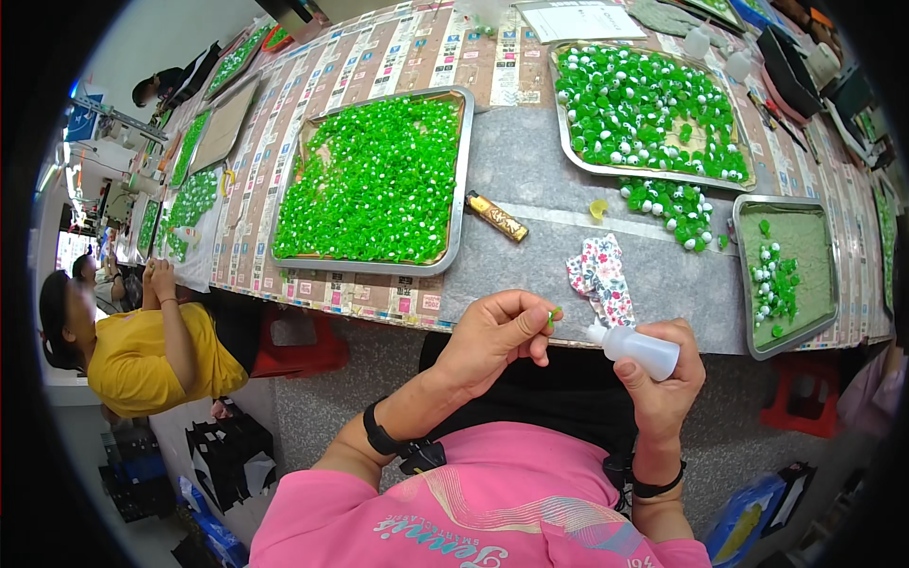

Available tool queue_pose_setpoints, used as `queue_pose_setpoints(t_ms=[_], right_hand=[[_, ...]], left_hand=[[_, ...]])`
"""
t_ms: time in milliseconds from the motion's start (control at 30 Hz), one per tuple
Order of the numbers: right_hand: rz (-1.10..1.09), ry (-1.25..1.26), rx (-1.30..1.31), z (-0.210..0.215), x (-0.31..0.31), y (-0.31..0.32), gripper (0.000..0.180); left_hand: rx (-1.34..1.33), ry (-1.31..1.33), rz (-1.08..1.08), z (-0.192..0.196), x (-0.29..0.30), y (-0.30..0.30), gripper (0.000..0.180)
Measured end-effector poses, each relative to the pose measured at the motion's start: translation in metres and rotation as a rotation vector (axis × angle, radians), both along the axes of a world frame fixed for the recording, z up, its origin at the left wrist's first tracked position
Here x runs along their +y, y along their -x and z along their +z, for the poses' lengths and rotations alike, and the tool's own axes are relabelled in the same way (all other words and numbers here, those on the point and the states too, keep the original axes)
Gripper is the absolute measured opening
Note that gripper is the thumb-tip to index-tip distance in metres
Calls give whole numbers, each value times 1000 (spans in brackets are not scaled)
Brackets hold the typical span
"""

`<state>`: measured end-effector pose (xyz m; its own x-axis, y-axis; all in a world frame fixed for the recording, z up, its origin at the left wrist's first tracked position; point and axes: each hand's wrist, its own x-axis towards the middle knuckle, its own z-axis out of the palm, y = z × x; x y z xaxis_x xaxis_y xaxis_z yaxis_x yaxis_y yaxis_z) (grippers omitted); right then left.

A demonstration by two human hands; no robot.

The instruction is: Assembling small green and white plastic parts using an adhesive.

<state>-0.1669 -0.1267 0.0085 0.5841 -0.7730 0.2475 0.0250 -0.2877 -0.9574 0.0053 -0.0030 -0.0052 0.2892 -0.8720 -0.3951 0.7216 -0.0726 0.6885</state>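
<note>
The left hand (500, 336) and the right hand (668, 374) are positioned apart, in front of the near edge of the table (431, 57). The left hand pinches a small green piece (556, 315) between thumb and index finger; its details are too small to tell. The right hand grips a white squeeze bottle (646, 353). The bottle is tilted nearly level, with its nozzle (597, 333) directed left, near the left fingertips and apart from them. A black band is fitted on each wrist.

Just beyond the gap between the hands, a floral cloth (611, 284) lies on a grey mat (511, 156). Beyond the cloth is a small yellow object (597, 209). Forward of the left hand lies a gold and black lighter (497, 217).

Farther forward and left of the left hand, a metal tray (462, 180) is filled with green pieces. Forward of the right hand, a second tray (562, 123) holds green and white pieces; a loose pile (670, 210) lies at its near edge. Right of the right hand, a smaller tray (811, 251) contains a small group of similar pieces. Well left of the left hand is a person in a yellow shirt (151, 364).
</note>
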Motion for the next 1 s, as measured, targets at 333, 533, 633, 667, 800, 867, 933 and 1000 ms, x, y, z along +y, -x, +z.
queue_pose_setpoints(t_ms=[333,533,633,667,800,867,933,1000], right_hand=[[-86,-58,-13,3,0,-6,34],[57,-88,74,-5,-4,-40,32],[122,46,91,-8,-7,-59,32],[119,89,100,-9,-7,-65,32],[103,172,136,-10,-4,-76,32],[102,182,129,-10,-5,-77,33],[127,140,137,-7,-7,-74,34],[117,120,136,2,-10,-66,35]], left_hand=[[24,-25,13,6,0,0,18],[-9,-10,52,9,11,-3,18],[-17,11,61,10,16,-4,17],[-20,15,64,10,18,-4,17],[-13,34,83,13,23,-4,17],[11,42,76,13,21,-3,17],[37,35,80,13,22,-3,17],[56,45,74,12,22,-2,17]])
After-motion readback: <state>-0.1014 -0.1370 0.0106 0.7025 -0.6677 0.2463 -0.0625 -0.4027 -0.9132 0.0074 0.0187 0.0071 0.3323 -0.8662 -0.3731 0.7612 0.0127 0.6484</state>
